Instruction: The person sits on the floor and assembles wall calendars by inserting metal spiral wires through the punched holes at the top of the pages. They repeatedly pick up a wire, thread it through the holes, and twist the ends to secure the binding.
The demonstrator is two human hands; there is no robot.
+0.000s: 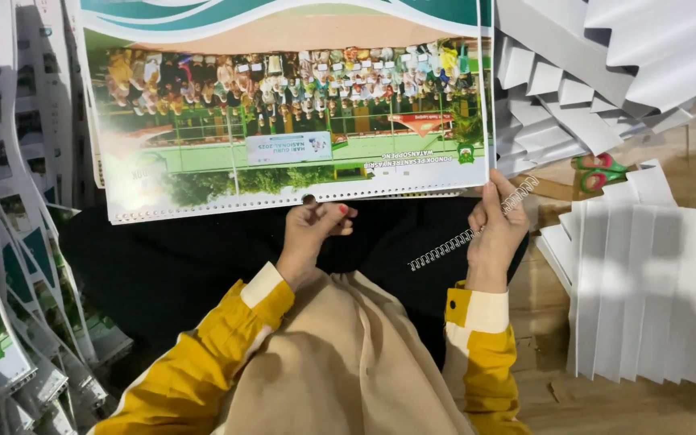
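Big printed calendar sheet [283, 113] lies just above both hands, punched edge nearest. Left hand [313, 229] fingers curled narrow, pinching that edge. Right hand [495, 229] fingers closed around a wire spiral binding [445, 248], thumb touching the sheet's corner.

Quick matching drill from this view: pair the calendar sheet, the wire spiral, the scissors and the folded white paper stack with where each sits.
Things:
1. calendar sheet
2. wire spiral
3. scissors
4. folded white paper stack

Places:
A. on the wooden floor, far right
B. in the right hand
C. lower edge pinched by the left hand
D. green handles showing above that stack, partly hidden

Pairs: 1-C, 2-B, 3-D, 4-A
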